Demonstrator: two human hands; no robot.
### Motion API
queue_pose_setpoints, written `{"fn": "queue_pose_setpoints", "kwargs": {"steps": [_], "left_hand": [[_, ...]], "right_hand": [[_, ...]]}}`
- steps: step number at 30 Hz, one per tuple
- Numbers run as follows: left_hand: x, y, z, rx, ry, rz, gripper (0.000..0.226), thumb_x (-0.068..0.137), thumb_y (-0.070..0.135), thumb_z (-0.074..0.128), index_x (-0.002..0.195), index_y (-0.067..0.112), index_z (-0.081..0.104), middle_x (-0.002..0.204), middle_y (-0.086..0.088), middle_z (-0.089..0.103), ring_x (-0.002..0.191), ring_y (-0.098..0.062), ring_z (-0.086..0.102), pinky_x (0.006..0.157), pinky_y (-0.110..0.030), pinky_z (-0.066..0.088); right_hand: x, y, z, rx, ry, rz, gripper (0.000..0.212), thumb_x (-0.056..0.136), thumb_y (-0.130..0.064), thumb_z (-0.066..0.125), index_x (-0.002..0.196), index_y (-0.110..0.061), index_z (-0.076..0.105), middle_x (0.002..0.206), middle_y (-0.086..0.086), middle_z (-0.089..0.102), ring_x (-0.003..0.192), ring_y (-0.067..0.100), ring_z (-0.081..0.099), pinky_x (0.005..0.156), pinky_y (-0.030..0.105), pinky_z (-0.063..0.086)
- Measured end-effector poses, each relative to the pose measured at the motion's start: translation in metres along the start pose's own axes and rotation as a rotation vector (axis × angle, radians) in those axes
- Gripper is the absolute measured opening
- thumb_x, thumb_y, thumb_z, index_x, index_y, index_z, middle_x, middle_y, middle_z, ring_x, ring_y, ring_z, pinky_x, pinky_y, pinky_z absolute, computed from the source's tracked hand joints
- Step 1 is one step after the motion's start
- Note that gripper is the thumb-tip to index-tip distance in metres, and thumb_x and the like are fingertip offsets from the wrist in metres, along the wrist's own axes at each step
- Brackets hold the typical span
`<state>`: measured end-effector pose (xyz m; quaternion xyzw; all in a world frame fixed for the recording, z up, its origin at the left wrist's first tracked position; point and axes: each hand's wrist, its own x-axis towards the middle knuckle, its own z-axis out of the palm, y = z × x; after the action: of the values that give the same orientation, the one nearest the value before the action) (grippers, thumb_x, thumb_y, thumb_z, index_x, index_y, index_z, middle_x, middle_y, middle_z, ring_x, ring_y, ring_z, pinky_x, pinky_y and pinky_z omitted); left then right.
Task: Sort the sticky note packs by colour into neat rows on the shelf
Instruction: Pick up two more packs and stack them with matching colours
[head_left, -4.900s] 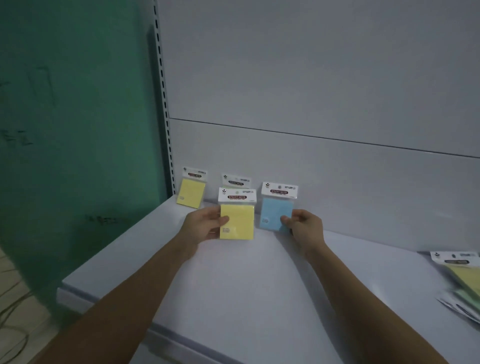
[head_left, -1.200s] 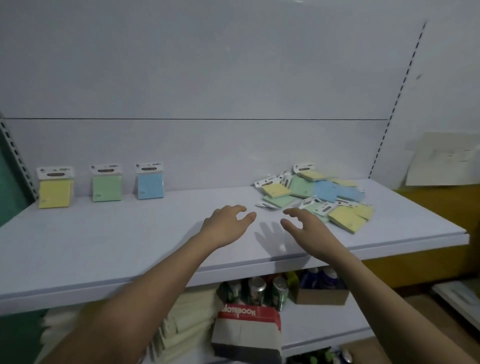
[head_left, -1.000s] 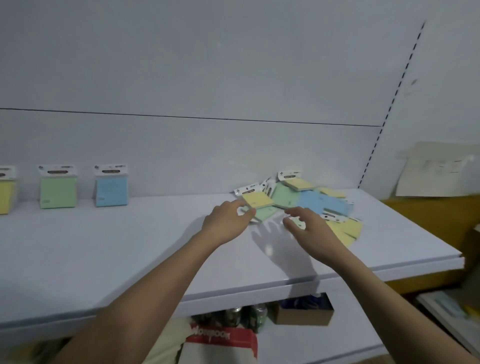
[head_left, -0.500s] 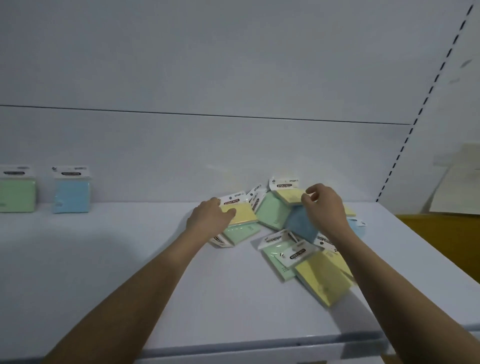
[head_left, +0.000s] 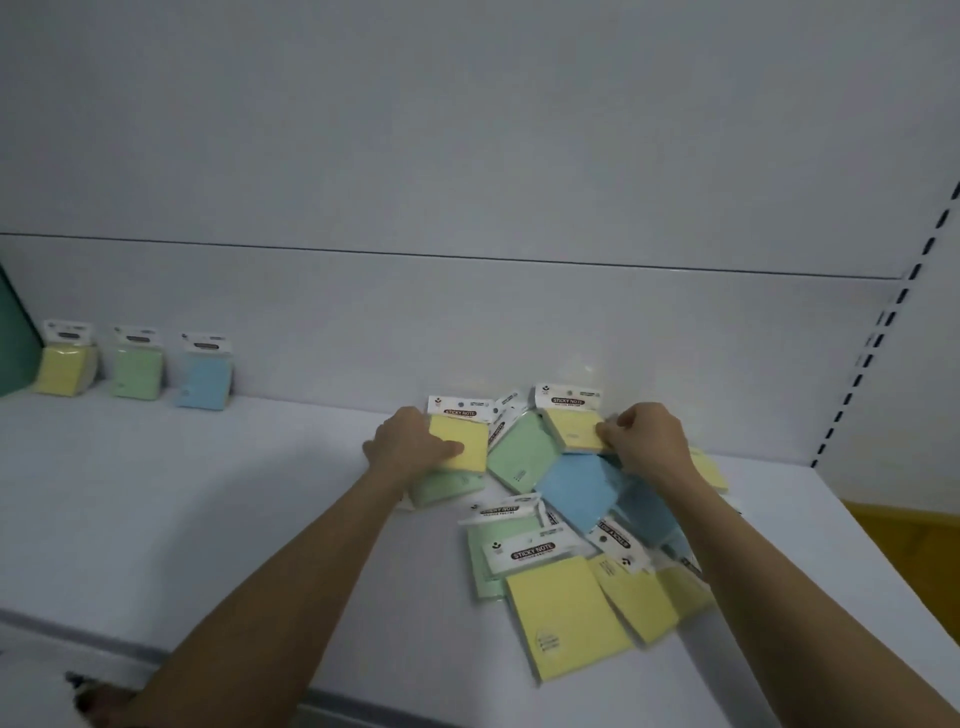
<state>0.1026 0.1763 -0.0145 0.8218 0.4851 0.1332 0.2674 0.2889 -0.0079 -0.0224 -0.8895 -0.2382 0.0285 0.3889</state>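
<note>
Up close in the head view, both hands work at a loose pile of sticky note packs lying on the white shelf, toward its right side near the back panel. The left hand has its grip closed on a yellow pack at the pile's left edge, thumb across the yellow face and fingers behind it; this pack sits over a green pack that lies flat beneath. The right hand pinches another yellow pack by its right edge at the back of the pile, thumb on the front, with its white header card upward. Between the two hands a green pack lies tilted, and a blue pack lies just in front of it. Nearer the shelf's front edge more yellow packs overlap each other and a green one.

Far to the left, well apart from the pile, three packs lean against the back panel in a row: yellow, green and blue, each just beside the next.
</note>
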Motion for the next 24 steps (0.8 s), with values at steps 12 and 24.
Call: {"fn": "queue_pose_setpoints", "kwargs": {"steps": [12,24], "left_hand": [[-0.046,0.020,0.009,-0.685,0.065,0.048,0.017,0.082,0.005,0.070,0.097,0.011,0.065,0.084,-0.010,0.067,0.071,-0.021,0.061,0.073,-0.033,0.050],[-0.084,-0.018,-0.040,-0.998,-0.088,-0.063,0.024,0.090,-0.001,0.057,0.108,0.012,0.063,0.096,-0.008,0.068,0.082,-0.025,0.065,0.068,-0.036,0.056]], "right_hand": [[-0.003,0.005,-0.035,0.227,-0.407,0.028,0.022,0.085,-0.022,0.072,0.081,-0.004,0.061,0.075,0.009,0.069,0.055,0.014,0.062,0.042,0.019,0.045],[-0.032,-0.033,-0.017,0.824,-0.528,-0.097,0.014,0.093,0.000,0.056,0.108,-0.002,0.056,0.099,0.020,0.070,0.087,0.029,0.071,0.068,0.033,0.061]]}}
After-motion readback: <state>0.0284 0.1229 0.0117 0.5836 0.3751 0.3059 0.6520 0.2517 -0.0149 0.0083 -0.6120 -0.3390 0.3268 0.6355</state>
